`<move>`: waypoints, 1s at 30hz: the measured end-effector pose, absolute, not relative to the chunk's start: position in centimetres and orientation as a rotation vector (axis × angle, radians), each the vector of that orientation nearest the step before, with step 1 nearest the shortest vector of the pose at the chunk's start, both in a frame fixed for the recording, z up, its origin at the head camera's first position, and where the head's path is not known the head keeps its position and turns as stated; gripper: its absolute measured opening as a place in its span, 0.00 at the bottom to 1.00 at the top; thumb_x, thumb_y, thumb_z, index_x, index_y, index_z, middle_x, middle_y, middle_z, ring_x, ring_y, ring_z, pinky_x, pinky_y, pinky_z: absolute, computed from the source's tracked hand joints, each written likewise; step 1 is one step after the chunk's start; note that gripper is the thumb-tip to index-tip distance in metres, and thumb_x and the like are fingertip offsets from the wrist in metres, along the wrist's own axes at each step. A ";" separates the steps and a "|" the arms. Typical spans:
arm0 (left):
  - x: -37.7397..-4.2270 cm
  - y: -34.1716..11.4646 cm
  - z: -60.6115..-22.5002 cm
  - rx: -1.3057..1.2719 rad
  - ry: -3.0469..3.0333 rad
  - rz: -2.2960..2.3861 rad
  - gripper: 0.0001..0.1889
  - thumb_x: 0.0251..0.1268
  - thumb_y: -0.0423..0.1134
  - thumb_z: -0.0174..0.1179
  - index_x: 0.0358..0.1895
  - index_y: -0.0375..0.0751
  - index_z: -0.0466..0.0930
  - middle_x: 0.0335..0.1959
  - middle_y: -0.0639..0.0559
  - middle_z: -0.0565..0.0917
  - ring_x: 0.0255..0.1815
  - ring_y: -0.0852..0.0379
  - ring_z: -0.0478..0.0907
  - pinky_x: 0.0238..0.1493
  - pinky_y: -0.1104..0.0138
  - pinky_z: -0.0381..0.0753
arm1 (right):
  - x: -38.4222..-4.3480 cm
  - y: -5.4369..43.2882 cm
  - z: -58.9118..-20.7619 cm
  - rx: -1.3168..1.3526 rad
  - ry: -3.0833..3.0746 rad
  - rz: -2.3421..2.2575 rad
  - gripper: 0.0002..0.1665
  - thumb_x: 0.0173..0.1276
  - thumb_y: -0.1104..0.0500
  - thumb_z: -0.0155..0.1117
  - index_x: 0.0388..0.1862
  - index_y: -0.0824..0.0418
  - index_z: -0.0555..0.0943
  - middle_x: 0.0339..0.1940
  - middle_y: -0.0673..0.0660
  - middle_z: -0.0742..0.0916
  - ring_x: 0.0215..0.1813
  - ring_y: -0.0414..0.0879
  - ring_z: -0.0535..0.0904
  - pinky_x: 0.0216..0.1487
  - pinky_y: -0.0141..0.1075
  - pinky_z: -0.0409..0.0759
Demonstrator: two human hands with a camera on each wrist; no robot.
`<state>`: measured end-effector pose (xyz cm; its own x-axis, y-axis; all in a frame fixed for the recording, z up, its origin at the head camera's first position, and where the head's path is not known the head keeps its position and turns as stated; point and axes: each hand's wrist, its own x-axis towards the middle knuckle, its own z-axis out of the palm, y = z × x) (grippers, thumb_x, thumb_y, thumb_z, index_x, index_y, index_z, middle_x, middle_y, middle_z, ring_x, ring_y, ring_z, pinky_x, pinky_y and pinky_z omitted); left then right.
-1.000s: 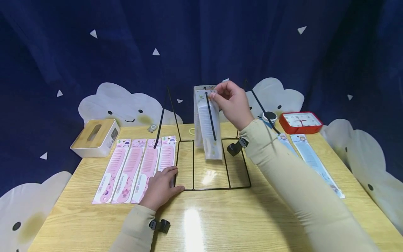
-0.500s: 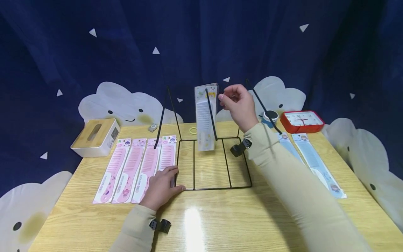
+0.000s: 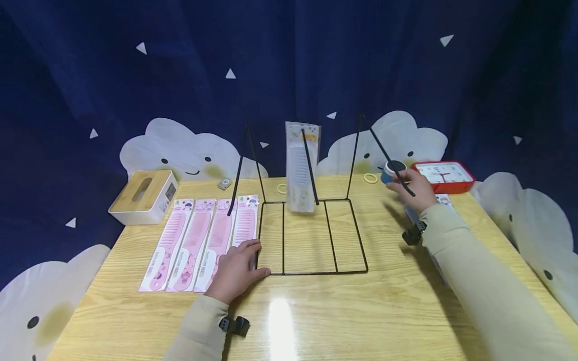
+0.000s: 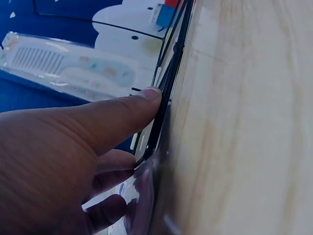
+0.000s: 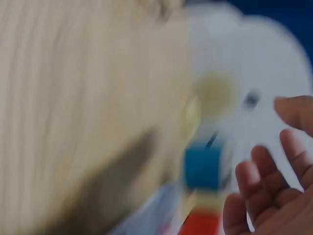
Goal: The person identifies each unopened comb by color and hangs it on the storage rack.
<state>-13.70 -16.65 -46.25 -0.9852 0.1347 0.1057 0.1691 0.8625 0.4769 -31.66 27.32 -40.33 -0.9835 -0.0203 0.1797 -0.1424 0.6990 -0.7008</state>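
A black wire rack (image 3: 311, 273) stands on the wooden table, with three arms slanting forward at its top. Packaged white combs (image 3: 297, 170) hang from the middle arm. At the rack's front left corner, my left hand (image 3: 236, 271) holds the wire, thumb (image 4: 139, 100) on one side and fingers on the other. My right hand (image 3: 414, 190) is over the packaged blue combs (image 3: 412, 214) on the right, fingers apart and holding nothing in the right wrist view; hand and sleeve hide much of those packs. Several packaged pink combs (image 3: 169, 245) lie in a row left of the rack.
A tissue box (image 3: 142, 198) sits at the back left, near a small grey device (image 3: 224, 184). Behind the rack lie yellow rings (image 3: 371, 178). A blue jar (image 3: 387, 174) and a red clock (image 3: 444, 175) stand at the back right, close to the right hand.
My right hand has let go of the white comb pack on the middle arm and moved right, to the blue combs. The left hand keeps its place on the rack.
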 end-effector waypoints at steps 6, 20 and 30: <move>-13.5 -16.4 -46.1 -0.245 -2.964 -0.770 0.36 0.55 0.52 0.74 0.64 0.37 0.78 0.68 0.49 0.76 0.61 0.39 0.75 0.52 0.44 0.71 | -32.2 31.9 -42.7 -0.095 -3.049 0.855 0.37 0.68 0.52 0.66 0.64 0.77 0.67 0.60 0.79 0.75 0.59 0.71 0.72 0.60 0.61 0.70; -13.5 -16.3 -46.3 -0.251 -2.965 -0.769 0.36 0.54 0.53 0.75 0.64 0.38 0.79 0.68 0.49 0.76 0.60 0.40 0.76 0.51 0.46 0.71 | -32.1 32.9 -43.5 -0.148 -3.086 0.714 0.41 0.62 0.55 0.70 0.66 0.77 0.67 0.58 0.78 0.76 0.56 0.76 0.70 0.57 0.65 0.68; -13.7 -16.5 -46.2 -0.242 -2.980 -0.765 0.36 0.55 0.52 0.74 0.65 0.37 0.78 0.69 0.48 0.75 0.61 0.39 0.75 0.52 0.45 0.71 | -31.1 30.0 -41.5 0.080 -2.972 0.899 0.15 0.70 0.58 0.64 0.46 0.70 0.78 0.38 0.66 0.82 0.40 0.59 0.74 0.38 0.43 0.68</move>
<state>-13.67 -16.49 -46.24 -0.9862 0.1374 0.0928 0.1651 0.8650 0.4739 -31.11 30.03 -41.53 -0.9980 -0.0390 0.0491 -0.0597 0.8311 -0.5529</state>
